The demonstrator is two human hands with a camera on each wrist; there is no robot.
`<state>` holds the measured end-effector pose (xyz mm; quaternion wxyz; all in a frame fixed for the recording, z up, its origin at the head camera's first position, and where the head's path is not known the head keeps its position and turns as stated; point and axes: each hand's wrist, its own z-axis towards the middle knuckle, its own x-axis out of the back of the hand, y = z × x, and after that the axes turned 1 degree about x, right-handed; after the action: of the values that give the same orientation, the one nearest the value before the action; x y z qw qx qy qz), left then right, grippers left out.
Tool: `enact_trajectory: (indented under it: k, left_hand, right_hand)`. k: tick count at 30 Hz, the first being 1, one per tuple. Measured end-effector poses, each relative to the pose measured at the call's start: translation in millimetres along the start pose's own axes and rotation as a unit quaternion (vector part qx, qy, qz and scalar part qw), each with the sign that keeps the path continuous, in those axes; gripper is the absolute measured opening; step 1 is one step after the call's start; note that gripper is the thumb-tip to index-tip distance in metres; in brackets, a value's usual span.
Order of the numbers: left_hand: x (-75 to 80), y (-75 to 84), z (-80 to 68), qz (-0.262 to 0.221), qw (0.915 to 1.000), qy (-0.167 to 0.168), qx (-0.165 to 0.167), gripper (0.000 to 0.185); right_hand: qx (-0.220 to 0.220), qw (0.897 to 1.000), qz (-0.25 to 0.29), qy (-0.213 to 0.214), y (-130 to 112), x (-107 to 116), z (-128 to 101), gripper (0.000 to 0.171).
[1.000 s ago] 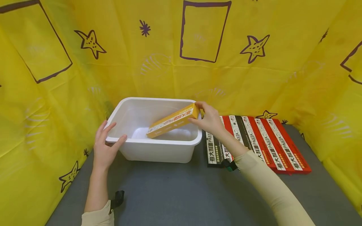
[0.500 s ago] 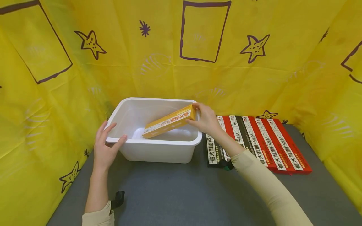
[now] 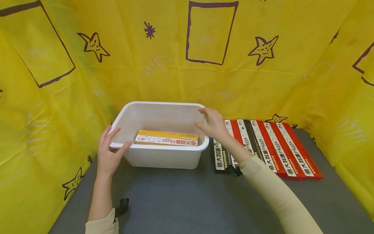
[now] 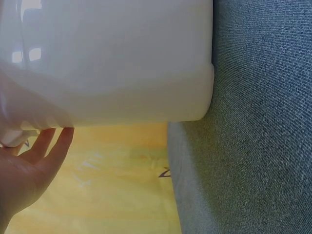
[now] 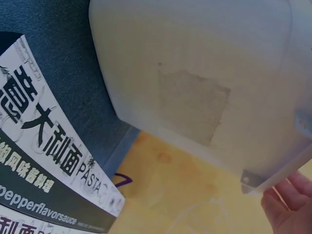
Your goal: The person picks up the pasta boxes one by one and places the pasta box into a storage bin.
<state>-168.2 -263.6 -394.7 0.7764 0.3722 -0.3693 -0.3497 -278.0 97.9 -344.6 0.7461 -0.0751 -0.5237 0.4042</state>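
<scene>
A white plastic tub [image 3: 163, 158] stands on the grey table, a yellow pasta box [image 3: 166, 137] lying flat on its bottom, label towards me. My left hand [image 3: 109, 154] holds the tub's front left corner, thumb over the front rim and fingers along the left side; in the left wrist view, its fingers [image 4: 58, 146] touch the tub's outer wall. At the right rim, my right hand [image 3: 215, 125] hovers with thumb and fingers spread apart, nothing between them. The right wrist view shows that hand's fingers [image 5: 287, 197] close by the rim.
Right of the tub, red and black pasta boxes [image 3: 280, 149] lie side by side in a row, partly beneath my right forearm. Yellow patterned cloth [image 3: 163, 81] hangs close behind the tub and along both sides.
The yellow pasta box, earlier slanted with its right end up in my right hand, has dropped flat into the tub. My right hand has let go. The left hand stays put.
</scene>
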Motion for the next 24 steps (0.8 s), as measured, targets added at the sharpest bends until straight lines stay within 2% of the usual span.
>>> enact_trajectory:
  k: [8, 17, 24]
  left_hand:
    - [-0.8, 2.3, -0.3, 0.0, 0.9999, -0.002, 0.01, 0.057]
    - [-0.6, 2.7, -1.1, 0.001, 0.9999, 0.0, 0.016, 0.057]
    - [-1.4, 2.2, -1.5, -0.004, 0.9999, 0.002, 0.015, 0.057]
  right_hand:
    - [-0.003, 0.999, 0.035, 0.032, 7.4, 3.8, -10.1, 0.049]
    - [-0.058, 0.988, 0.138, 0.045, 14.4, 10.9, -24.5, 0.052]
    - [-0.096, 0.981, 0.164, 0.039, 22.6, 15.2, -39.7, 0.051]
